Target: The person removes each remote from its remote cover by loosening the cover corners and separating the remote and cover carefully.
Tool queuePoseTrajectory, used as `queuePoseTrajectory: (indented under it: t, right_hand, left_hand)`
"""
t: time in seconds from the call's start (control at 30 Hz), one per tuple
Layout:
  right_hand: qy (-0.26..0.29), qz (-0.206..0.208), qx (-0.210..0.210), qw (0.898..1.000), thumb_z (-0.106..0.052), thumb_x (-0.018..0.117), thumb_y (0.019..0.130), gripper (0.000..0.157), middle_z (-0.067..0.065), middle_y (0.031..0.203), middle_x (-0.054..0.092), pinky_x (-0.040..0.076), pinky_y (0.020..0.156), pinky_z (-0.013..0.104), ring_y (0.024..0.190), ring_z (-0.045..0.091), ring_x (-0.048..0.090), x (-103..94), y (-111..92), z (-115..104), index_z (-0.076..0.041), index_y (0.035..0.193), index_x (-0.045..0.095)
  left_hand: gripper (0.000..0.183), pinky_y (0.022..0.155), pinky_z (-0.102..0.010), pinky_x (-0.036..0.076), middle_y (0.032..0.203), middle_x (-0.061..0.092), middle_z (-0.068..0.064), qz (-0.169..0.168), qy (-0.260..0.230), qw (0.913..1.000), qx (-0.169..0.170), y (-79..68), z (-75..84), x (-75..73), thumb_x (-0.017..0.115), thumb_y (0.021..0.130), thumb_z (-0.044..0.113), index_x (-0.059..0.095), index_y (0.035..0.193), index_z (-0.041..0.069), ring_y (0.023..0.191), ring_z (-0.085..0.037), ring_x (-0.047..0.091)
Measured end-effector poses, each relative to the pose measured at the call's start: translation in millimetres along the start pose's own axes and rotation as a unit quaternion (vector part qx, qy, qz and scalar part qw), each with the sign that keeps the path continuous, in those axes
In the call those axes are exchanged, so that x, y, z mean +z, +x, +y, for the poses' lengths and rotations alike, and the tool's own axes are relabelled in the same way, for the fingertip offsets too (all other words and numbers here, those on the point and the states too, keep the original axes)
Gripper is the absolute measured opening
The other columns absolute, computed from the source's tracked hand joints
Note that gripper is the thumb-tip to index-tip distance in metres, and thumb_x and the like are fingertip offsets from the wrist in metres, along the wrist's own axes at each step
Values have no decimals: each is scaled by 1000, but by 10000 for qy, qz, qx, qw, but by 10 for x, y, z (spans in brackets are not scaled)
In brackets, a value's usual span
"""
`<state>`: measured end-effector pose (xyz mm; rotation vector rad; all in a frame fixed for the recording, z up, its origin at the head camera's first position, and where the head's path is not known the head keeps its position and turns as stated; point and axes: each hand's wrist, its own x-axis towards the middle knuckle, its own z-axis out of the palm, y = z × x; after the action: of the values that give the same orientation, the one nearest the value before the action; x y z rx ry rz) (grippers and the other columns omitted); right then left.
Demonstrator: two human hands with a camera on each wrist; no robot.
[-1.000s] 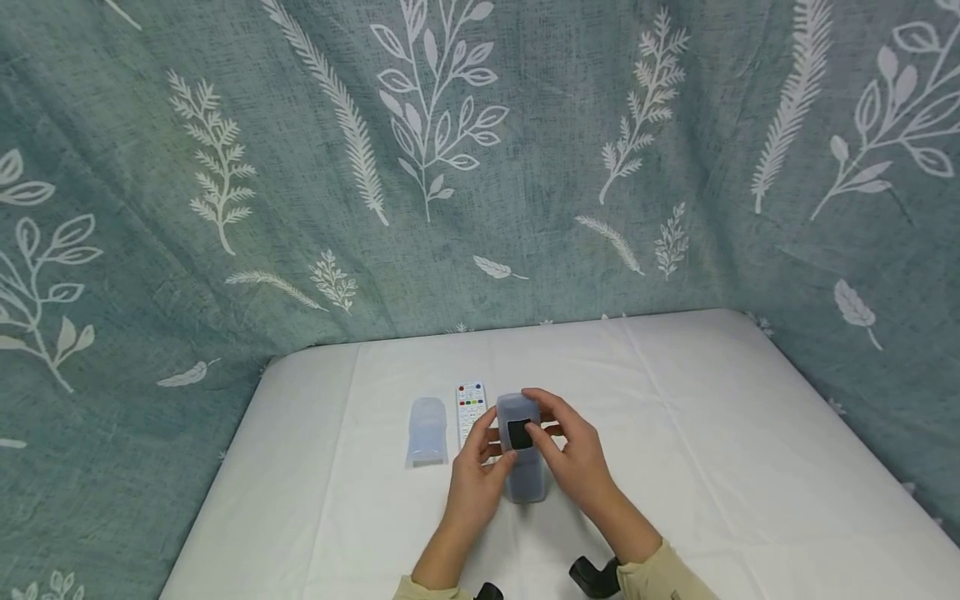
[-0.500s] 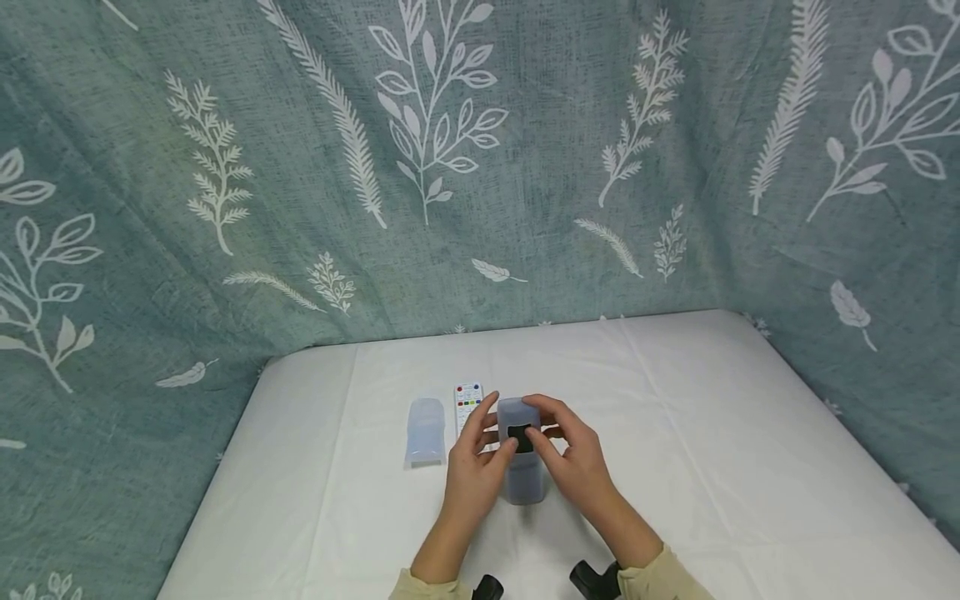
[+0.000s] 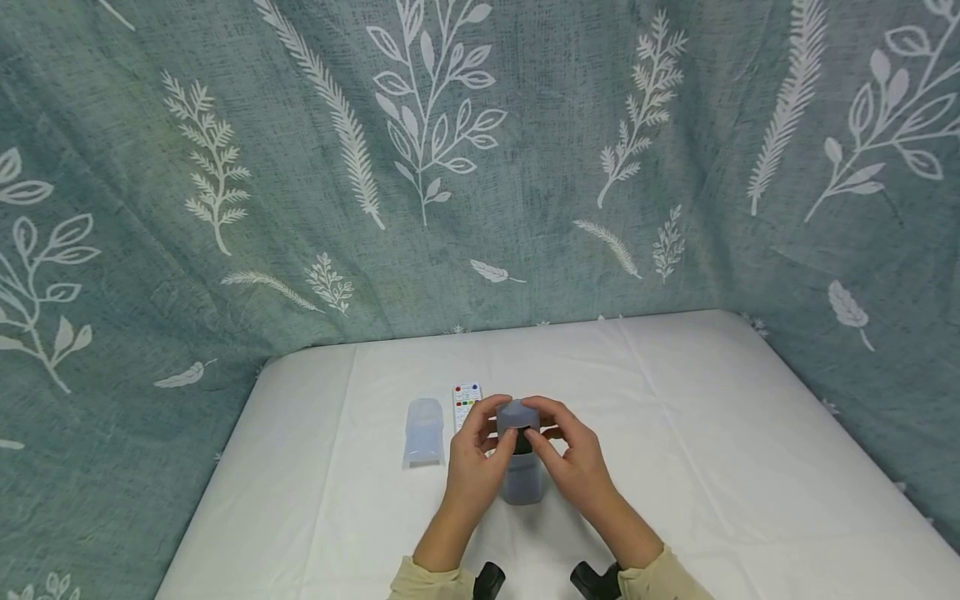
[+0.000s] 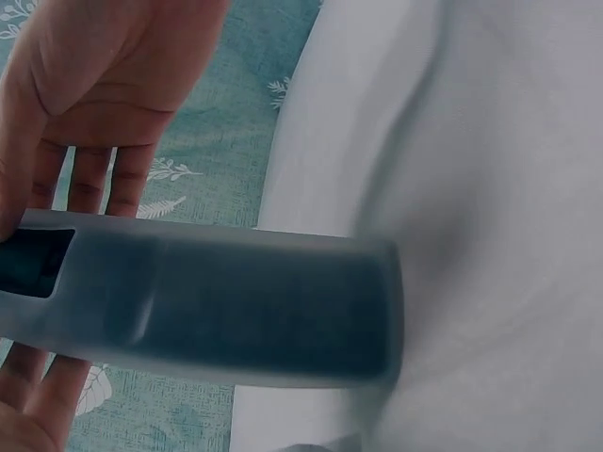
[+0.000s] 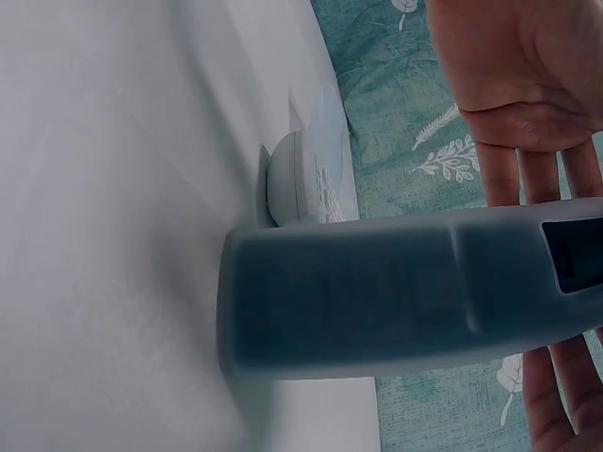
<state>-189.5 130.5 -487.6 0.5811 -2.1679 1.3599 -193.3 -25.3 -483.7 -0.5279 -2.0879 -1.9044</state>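
Both hands hold a translucent silicone remote cover (image 3: pixel 522 485) over the table, with a dark oblong device inside it. My left hand (image 3: pixel 472 462) pinches its upper part from the left, thumb on the near face beside the cut-out window. My right hand (image 3: pixel 576 454) pinches the same part from the right. Black surface (image 3: pixel 523 443) shows through the window between the thumbs. In the left wrist view the cover (image 4: pixel 254 301) stands with its closed end on or close to the white cloth. The right wrist view shows right fingers (image 5: pixel 537 174) behind the cover (image 5: pixel 349 297).
A white remote control (image 3: pixel 465 400) lies behind the left hand, partly hidden by it. Left of it lies another translucent cover (image 3: pixel 424 432). White cloth covers the table (image 3: pixel 675 467), and a green leaf-patterned curtain (image 3: pixel 540 167) hangs behind. Black wrist mounts (image 3: pixel 489 579) sit below the hands.
My left hand has shifted up along the cover, and its thumb has moved onto the window's upper edge. The cover's top now looks bent and the window is more hidden. My right hand barely moved.
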Motion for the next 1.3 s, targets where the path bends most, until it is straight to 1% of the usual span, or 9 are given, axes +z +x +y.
queuePoseTrajectory:
  t: [0.1,0.33,0.5,0.6,0.7,0.83,1.0,1.13,1.3]
  right_hand:
    - [9,10,-32,10000,-1,69,90,43,2,111,71,57,75,28,94,14,65,-5,-5,7,-16,129,60]
    - [35,15,-4,10000,1,69,90,43,4,111,70,57,75,30,94,16,65,-9,-17,26,-13,129,60]
    - [41,92,-28,9999,1,70,89,44,3,110,71,58,74,30,93,14,65,-4,-37,28,-15,129,60]
    - [72,110,-42,9999,2,70,89,45,3,112,70,57,74,29,93,12,65,-3,-51,25,-15,129,61]
    - [132,94,-45,9999,1,70,89,44,3,114,70,57,74,30,93,12,64,-8,-61,25,-15,129,61]
    - [178,16,-26,9998,0,68,91,42,4,115,70,57,75,29,94,13,64,-15,-67,34,-15,130,60]
    - [208,-61,11,9998,-1,67,92,41,4,116,69,56,77,25,96,12,64,-16,-87,61,-14,130,60]
    - [195,-46,-72,9998,-1,67,92,41,4,117,69,56,77,24,97,10,64,-14,-103,74,-14,130,60]
    - [186,-32,-204,9996,0,67,92,41,5,115,69,56,77,25,96,10,65,-26,-108,95,-13,130,60]
  left_hand:
    - [38,77,-24,58,119,67,-12,74,-9,9999,89,-13,-3,14,63,92,-3,60,126,14,98,-19,70]
    - [37,78,-23,59,119,68,-9,183,-79,9998,94,-37,3,42,63,93,-2,61,125,17,100,-22,70]
    - [39,78,-24,59,120,69,-9,228,-88,9996,127,-52,-2,55,62,93,-2,60,128,15,99,-23,71]
    - [39,76,-23,59,119,70,-9,263,-26,9995,177,-59,-7,57,61,94,-3,60,128,15,98,-23,72]
    - [39,74,-23,59,115,72,-11,356,13,9990,258,-66,-21,60,61,93,-4,60,127,16,96,-25,73]
    - [37,72,-22,59,109,74,-15,475,25,9982,364,-75,-37,60,62,92,-5,60,123,14,92,-27,74]
    - [29,67,-20,59,108,75,-17,487,-63,9977,467,-70,-53,43,63,92,-4,62,117,10,90,-24,75]
    - [26,63,-19,59,107,75,-19,472,-197,9972,539,-66,-60,30,63,91,-5,64,115,6,90,-20,75]
    - [25,64,-20,60,103,76,-20,522,-192,9959,714,-47,-63,40,64,89,-6,67,112,4,87,-18,76]
